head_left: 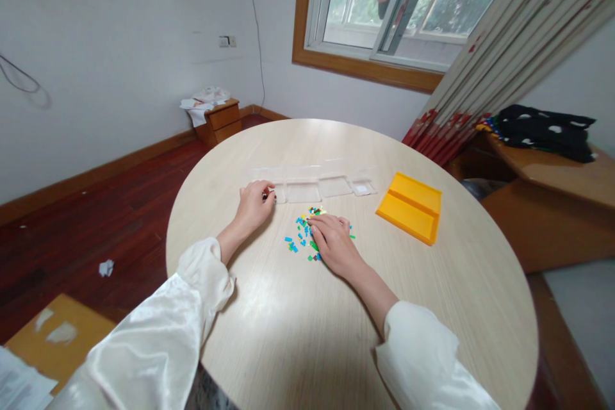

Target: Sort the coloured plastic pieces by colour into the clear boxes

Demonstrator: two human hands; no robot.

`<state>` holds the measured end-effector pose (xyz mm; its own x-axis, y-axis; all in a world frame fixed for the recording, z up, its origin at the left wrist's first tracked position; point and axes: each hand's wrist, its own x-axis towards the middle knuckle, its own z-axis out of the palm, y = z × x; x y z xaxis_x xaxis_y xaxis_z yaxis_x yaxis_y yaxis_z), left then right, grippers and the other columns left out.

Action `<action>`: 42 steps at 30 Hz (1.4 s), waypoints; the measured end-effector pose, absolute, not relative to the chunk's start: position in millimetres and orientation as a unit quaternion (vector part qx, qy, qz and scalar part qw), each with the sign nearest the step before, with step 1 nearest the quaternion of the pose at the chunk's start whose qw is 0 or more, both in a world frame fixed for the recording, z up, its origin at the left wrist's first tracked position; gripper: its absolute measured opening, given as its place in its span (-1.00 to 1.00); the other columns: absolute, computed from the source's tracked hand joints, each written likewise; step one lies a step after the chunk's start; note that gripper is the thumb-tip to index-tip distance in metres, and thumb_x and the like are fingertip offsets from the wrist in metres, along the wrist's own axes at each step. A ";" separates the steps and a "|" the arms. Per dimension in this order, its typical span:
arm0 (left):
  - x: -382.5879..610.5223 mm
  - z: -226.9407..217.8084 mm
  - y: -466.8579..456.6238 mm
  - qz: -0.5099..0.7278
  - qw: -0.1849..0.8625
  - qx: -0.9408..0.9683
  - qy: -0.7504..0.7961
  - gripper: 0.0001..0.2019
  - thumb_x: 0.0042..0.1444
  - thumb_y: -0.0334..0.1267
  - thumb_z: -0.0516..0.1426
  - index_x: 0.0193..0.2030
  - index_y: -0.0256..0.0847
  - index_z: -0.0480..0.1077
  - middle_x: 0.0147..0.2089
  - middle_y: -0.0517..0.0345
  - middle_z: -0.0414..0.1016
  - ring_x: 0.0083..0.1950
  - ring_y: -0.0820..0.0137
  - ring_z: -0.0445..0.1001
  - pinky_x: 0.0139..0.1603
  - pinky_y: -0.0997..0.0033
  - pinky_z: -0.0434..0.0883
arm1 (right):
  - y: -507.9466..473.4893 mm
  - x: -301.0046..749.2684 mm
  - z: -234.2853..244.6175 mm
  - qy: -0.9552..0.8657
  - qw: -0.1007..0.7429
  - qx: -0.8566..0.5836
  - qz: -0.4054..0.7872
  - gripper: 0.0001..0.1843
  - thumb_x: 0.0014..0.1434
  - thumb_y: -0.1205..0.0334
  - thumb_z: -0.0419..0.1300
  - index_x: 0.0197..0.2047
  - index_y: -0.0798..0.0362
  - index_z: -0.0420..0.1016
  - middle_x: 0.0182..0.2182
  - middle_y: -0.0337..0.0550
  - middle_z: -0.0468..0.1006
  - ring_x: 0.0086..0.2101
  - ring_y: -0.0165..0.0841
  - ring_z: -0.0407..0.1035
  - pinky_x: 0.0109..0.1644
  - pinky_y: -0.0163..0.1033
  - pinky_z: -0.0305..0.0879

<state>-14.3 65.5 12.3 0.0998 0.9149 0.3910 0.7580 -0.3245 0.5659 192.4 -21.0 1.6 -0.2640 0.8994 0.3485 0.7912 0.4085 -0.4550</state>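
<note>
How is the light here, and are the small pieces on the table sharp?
Head view: soft daylight from the window, faint shadows under the left hand and right hand; the wide lens bends the table edge; the coloured pieces are too small to look sharp.

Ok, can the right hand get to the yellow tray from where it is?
Probably yes. The right hand lies flat on the coloured pieces, and only bare table separates it from the yellow tray to its right.
</note>
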 end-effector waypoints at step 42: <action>6.2 14.1 41.2 0.292 0.210 0.843 0.400 -0.92 0.04 -0.29 0.17 -0.34 -0.21 0.49 -0.31 0.08 0.53 -0.19 0.32 0.43 -0.06 0.25 0.28 | -24.7 191.0 7.5 -0.793 0.292 -0.520 0.124 -0.65 0.33 0.23 -0.12 -0.17 0.02 0.50 -0.13 -0.08 0.56 -0.05 -0.26 0.33 0.04 -0.03 0.01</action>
<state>6.2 41.2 14.1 0.5087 0.7974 0.3247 0.5517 -0.5914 0.5881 191.0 -24.7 7.5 -0.2898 0.8968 0.3343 0.7520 0.4294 -0.5000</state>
